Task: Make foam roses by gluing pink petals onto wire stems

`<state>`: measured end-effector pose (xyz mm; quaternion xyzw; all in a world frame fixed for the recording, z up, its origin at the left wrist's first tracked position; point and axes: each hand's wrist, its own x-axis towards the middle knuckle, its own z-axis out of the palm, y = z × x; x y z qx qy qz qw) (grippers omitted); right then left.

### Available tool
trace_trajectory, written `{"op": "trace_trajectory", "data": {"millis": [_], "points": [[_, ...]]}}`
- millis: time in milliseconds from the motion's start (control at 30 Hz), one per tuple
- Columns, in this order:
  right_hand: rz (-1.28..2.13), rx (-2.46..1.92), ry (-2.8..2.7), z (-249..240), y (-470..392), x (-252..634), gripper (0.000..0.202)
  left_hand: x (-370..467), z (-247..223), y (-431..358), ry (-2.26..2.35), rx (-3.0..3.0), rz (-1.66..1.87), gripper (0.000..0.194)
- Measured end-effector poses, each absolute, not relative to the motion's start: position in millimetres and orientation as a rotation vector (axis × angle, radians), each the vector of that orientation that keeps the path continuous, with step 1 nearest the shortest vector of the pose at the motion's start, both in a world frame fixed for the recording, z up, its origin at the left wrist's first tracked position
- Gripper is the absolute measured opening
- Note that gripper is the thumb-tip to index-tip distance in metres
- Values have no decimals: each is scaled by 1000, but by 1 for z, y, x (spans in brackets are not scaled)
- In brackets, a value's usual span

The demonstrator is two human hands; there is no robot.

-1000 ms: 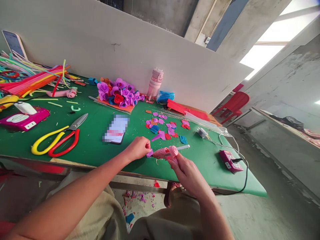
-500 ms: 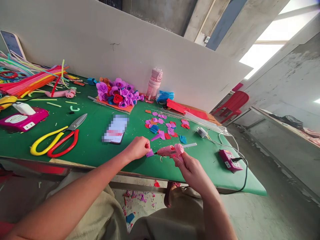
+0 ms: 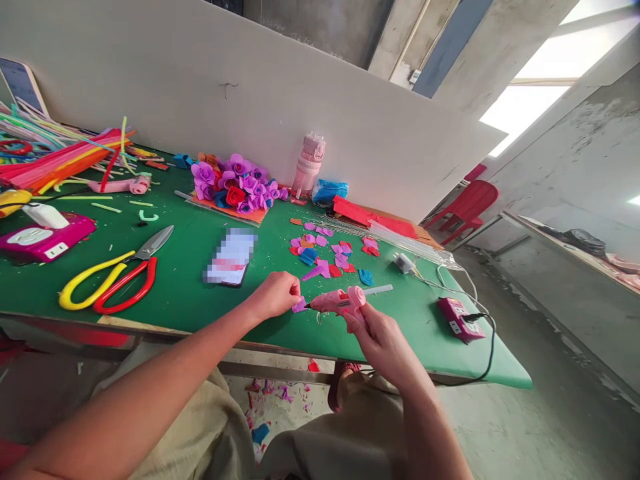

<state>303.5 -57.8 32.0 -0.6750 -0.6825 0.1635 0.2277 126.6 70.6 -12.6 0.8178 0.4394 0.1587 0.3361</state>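
In my right hand (image 3: 377, 331) is a pink hot glue gun (image 3: 336, 301), gripped by its handle, a clear glue stick (image 3: 379, 290) poking out of its back. The dark nozzle points left and meets, or nearly meets, a small purple paper petal (image 3: 299, 305). My left hand (image 3: 278, 294) pinches that petal by its left side, close above the green table (image 3: 270, 337). Just beyond the hands lie several loose petals in purple, red, blue and orange, with a larger purple paper piece (image 3: 318, 270) nearest.
Scissors (image 3: 145, 253) and a phone (image 3: 233, 257) lie to the left. Behind them are paper roses (image 3: 237, 183) and a pink bottle (image 3: 307, 168). Pipe cleaners (image 3: 65, 163) fill the far left. A power strip (image 3: 459, 319) with a cable sits near the right edge.
The glue gun has shifted slightly left, bringing its nozzle onto or nearer the purple petal. My left hand keeps its pinch in nearly the same place.
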Motion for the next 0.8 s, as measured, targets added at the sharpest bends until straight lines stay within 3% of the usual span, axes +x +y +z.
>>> {"op": "trace_trajectory", "data": {"millis": [800], "points": [[444,-1937,-1899,31,-54,300,30,127,-12,70,1145,2143,416,10]]}}
